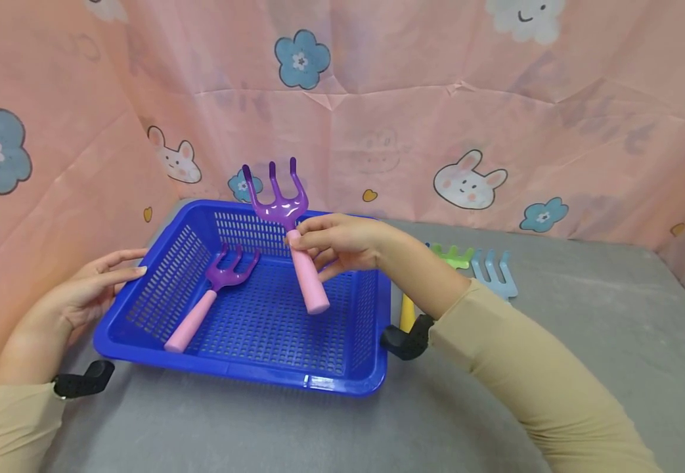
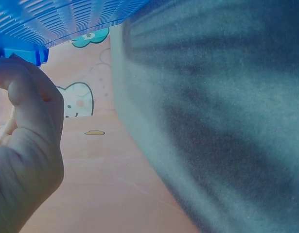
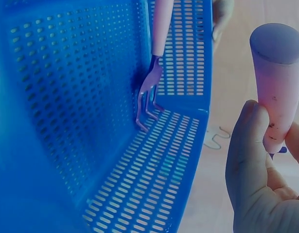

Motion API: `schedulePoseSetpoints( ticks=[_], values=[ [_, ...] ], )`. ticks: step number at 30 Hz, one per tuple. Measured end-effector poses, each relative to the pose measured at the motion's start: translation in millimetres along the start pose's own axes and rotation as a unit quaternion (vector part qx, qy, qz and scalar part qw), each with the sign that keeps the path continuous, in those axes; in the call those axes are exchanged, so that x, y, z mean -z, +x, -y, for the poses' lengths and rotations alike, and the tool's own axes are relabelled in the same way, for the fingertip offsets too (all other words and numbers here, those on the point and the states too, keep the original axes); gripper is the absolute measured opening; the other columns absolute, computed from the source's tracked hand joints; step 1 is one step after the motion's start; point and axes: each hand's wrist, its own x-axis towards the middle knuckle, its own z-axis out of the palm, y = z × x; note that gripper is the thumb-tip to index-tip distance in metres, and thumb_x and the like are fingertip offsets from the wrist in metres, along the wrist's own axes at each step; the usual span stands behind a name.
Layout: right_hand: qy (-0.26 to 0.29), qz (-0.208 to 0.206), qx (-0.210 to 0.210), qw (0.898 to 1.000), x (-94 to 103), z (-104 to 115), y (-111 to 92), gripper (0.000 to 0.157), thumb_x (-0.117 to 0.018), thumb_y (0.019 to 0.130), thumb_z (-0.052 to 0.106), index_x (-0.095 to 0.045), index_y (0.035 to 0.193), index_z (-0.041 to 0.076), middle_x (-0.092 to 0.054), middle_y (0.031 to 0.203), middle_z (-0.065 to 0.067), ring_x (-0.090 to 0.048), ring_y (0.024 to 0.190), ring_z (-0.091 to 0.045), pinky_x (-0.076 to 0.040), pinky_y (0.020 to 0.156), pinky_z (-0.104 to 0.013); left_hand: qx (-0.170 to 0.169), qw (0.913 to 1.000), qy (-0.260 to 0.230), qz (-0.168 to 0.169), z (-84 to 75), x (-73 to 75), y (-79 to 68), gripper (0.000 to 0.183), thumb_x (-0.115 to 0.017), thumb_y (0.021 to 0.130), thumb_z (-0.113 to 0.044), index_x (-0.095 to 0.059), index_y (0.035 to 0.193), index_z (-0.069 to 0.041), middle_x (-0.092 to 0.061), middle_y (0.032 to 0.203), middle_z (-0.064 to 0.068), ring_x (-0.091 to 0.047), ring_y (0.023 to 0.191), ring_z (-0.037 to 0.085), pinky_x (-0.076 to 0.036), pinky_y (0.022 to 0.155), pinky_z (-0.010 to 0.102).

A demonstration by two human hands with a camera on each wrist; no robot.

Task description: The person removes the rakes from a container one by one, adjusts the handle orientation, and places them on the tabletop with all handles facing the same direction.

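Observation:
My right hand (image 1: 345,243) pinches the pink handle of a hand fork (image 1: 309,272) with three purple tines. The fork is held above the blue basket (image 1: 230,376), tines up and away from me. A second, matching hand fork (image 1: 191,322) lies inside the basket along its left side. At the basket's left rim, my left hand (image 1: 96,286) grips the edge; some of its fingers are hidden behind the wall. In the left wrist view the basket's underside (image 2: 76,22) hangs over the tabletop, so that side looks raised.
Right of the basket, partly behind my right forearm, lie a light green tool (image 1: 453,256), a light blue fork (image 1: 498,279) and a yellow handle (image 1: 407,314). Pink printed cloth (image 1: 389,112) hangs behind and left of the grey tabletop (image 1: 590,328).

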Motion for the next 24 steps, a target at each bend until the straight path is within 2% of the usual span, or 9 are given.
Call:
schedulePoseSetpoints(
  ticks=[17,24],
  values=[
    [-0.012,-0.018,-0.005,1.000,14.0,-2.9,-11.7,0.030,-0.049,0.095,0.014,-0.047,0.121,0.000,-0.049,0.095,-0.010,-0.055,0.076,-0.019,-0.054,0.064,-0.030,-0.005,0.9999,-0.012,0.005,-1.3,-1.4,1.0,0.027,-0.052,0.095,-0.006,-0.067,0.099,-0.027,-0.070,0.088,0.005,-0.069,0.074,0.021,-0.057,0.063,0.036],
    [-0.006,-0.029,-0.008,1.000,19.1,-5.5,-15.4,0.028,-0.049,0.095,0.014,-0.048,0.119,0.001,-0.050,0.094,-0.010,-0.055,0.077,-0.020,-0.055,0.065,-0.031,-0.005,0.9999,-0.014,0.006,-0.1,-0.3,1.4,0.026,-0.052,0.094,-0.006,-0.067,0.100,-0.027,-0.070,0.088,0.005,-0.069,0.075,0.021,-0.057,0.063,0.036]
  ],
)
